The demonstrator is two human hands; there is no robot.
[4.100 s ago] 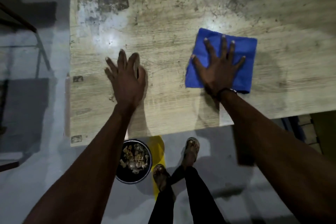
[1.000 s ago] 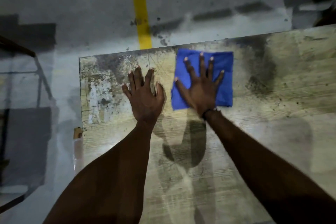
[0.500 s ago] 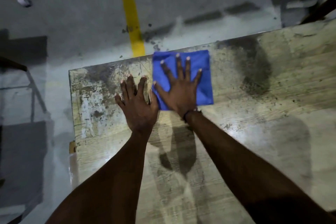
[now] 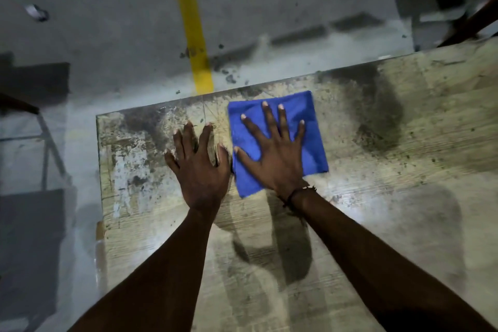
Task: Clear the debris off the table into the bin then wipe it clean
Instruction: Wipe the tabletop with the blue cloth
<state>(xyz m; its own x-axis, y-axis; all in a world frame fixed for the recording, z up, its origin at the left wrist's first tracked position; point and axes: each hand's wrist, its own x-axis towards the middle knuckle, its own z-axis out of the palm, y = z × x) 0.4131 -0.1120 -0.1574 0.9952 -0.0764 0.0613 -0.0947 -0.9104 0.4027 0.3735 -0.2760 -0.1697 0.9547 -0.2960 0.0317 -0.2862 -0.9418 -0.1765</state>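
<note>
Near the table's (image 4: 377,224) far edge at frame centre, the right hand (image 4: 275,153) pressed flat, fingers spread, on the blue cloth (image 4: 314,143) while the left hand (image 4: 199,167) braced open beside it; even pressure in overlapping strokes would best lift the dark smudges.

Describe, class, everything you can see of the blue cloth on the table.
The blue cloth is a soft, plain fabric folded into a rough square. It lies flat on the worn, stained table, near its far edge. The right hand presses on it with straight, spread fingers and covers its middle. The left hand lies flat on the table beside the cloth's left edge.
</note>
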